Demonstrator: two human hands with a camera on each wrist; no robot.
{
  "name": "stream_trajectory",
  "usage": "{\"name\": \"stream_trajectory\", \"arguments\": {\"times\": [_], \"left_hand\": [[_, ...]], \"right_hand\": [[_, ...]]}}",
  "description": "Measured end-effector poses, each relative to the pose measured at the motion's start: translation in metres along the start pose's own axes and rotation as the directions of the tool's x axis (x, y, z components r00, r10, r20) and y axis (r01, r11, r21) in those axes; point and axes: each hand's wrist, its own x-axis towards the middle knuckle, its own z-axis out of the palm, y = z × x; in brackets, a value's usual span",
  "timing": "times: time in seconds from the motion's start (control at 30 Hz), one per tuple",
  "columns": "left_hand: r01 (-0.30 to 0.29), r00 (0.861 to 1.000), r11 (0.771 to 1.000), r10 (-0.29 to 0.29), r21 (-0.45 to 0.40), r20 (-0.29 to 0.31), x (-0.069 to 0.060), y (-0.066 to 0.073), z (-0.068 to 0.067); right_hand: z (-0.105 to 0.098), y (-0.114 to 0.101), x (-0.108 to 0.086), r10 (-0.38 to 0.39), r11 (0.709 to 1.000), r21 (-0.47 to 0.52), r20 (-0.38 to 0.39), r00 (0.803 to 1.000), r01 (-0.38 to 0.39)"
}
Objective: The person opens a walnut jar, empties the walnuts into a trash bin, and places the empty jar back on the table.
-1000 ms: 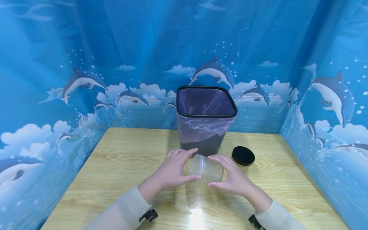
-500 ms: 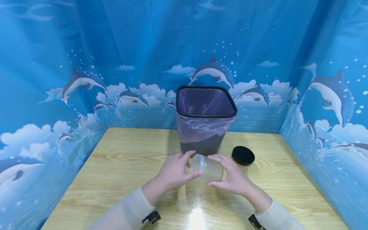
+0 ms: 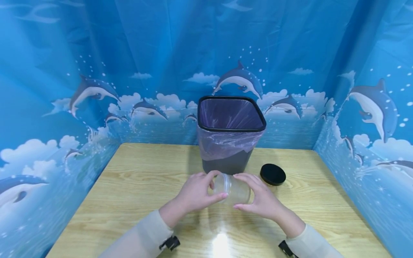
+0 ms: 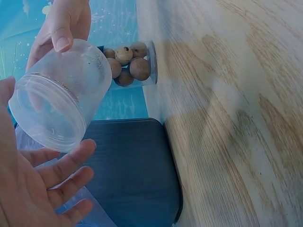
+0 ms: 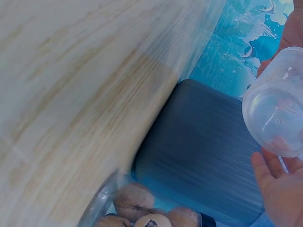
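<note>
A clear plastic jar [image 3: 238,191] without a lid lies sideways in the air, its mouth toward the left. My left hand [image 3: 193,191] holds the rim between thumb and index finger; in the left wrist view its other fingers [image 4: 71,187] are spread beneath. My right hand [image 3: 262,197] grips the base end, thumb below and fingers above. I see only a few specks inside this jar. Behind the right hand stands a second jar with a black lid [image 3: 273,174], holding several walnut-like brown balls [image 4: 124,56]; in the head view its body is mostly hidden.
A dark waste bin [image 3: 226,163] with a purple liner and black rim stands just beyond the hands. The wood-grain table [image 3: 145,172] is bounded by blue dolphin-print curtains [image 3: 161,53] at the back and both sides.
My left hand has shifted slightly right, its thumb and index finger closing in on the jar's rim. The jar, right hand and bin stay nearly where they were.
</note>
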Motion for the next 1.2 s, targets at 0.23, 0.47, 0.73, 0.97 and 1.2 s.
{"name": "stream_trajectory", "arguments": {"times": [0.23, 0.47, 0.73, 0.97, 1.2], "left_hand": [[-0.021, 1.0, 0.999, 0.022, -0.041, 0.021, 0.0, -0.002, -0.001], [-0.081, 0.995, 0.992, 0.086, -0.092, 0.052, 0.0, -0.006, -0.004], [-0.137, 0.989, 0.986, 0.141, -0.097, 0.037, 0.0, -0.01, -0.004], [-0.159, 0.987, 0.983, 0.162, -0.09, 0.025, 0.0, -0.011, -0.003], [-0.161, 0.986, 0.984, 0.163, -0.079, 0.025, 0.0, -0.012, -0.003]], "right_hand": [[0.0, 0.001, -0.001, 0.005, 1.0, -0.001, 0.004, 1.0, -0.005], [0.0, 0.002, 0.0, -0.001, 1.0, -0.011, 0.006, 1.0, 0.001], [0.0, 0.002, 0.0, -0.016, 1.0, -0.02, 0.005, 1.0, 0.017], [0.0, 0.003, 0.0, -0.035, 0.999, -0.022, -0.003, 0.999, 0.034], [0.0, 0.004, 0.001, -0.046, 0.999, -0.025, -0.004, 0.999, 0.046]]}}
